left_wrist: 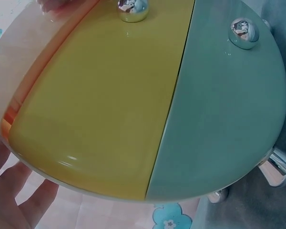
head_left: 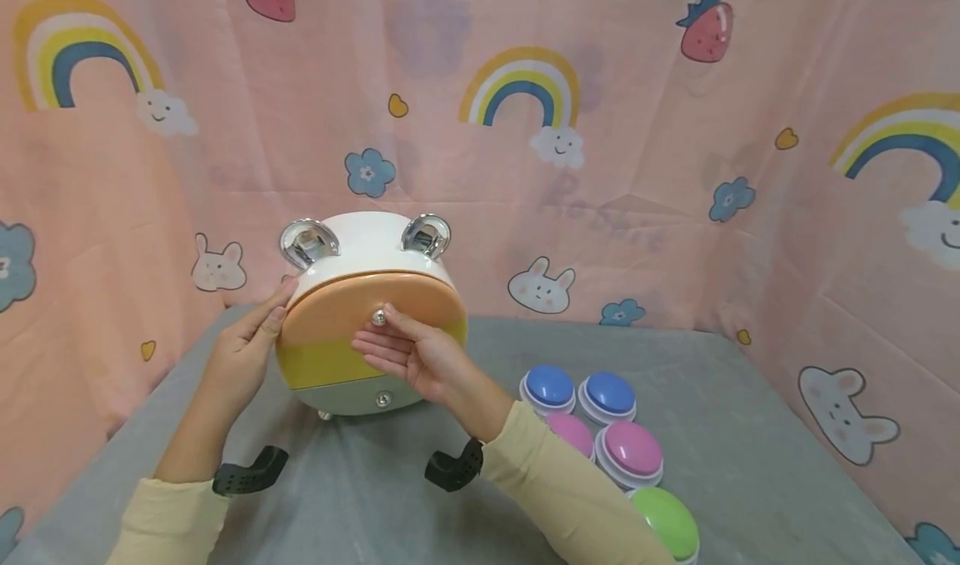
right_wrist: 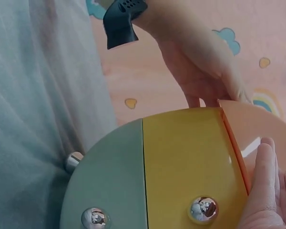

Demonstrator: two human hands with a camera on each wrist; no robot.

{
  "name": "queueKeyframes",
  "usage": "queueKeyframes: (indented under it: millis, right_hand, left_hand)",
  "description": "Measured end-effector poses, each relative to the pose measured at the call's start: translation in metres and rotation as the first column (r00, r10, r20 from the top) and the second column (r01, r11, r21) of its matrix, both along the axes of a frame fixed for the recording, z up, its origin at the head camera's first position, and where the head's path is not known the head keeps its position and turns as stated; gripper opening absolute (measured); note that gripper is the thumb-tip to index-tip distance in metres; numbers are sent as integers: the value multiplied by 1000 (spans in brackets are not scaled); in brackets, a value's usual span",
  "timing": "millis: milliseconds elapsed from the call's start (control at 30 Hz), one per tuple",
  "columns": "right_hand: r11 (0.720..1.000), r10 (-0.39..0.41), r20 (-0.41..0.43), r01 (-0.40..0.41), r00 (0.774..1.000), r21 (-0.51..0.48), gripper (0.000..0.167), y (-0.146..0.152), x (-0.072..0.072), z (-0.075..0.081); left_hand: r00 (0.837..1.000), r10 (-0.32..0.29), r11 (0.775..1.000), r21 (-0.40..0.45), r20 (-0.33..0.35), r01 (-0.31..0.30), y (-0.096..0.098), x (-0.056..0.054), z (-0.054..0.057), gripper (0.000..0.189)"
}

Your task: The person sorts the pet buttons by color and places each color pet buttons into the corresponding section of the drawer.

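Centre-left, the right hand (head_left: 422, 357) is pinching a knob (head_left: 379, 318), hard tugs perhaps tipping the box (head_left: 371, 244) despite the left hand's (head_left: 243, 348) spread fingers.

Orange, yellow, green, white box (head_left: 347, 313)

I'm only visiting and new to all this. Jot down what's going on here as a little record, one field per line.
Object: white box with three drawers
Top: orange drawer, slightly out
Below: yellow drawer, then green drawer
Left hand: touches the box's left side
Right hand: at the orange drawer's knob; grip unclear
To the right: buttons, two blue, two pink, one green
Surface: grey cloth
Backdrop: pink curtain
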State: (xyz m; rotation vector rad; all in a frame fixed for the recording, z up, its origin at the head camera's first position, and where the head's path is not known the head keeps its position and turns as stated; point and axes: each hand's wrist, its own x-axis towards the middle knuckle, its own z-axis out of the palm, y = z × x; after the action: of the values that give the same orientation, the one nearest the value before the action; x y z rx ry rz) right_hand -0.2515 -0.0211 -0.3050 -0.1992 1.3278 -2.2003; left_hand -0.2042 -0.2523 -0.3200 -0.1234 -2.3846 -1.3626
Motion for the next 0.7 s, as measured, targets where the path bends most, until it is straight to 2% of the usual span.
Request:
queueKeyframes:
  millis: [700]
  right_hand:
    - [999, 51, 8, -51, 999, -11, 48, 13, 21, -3]
  left_hand:
    - [1000, -4, 1000, 3, 17, 4, 2, 2, 3, 50]
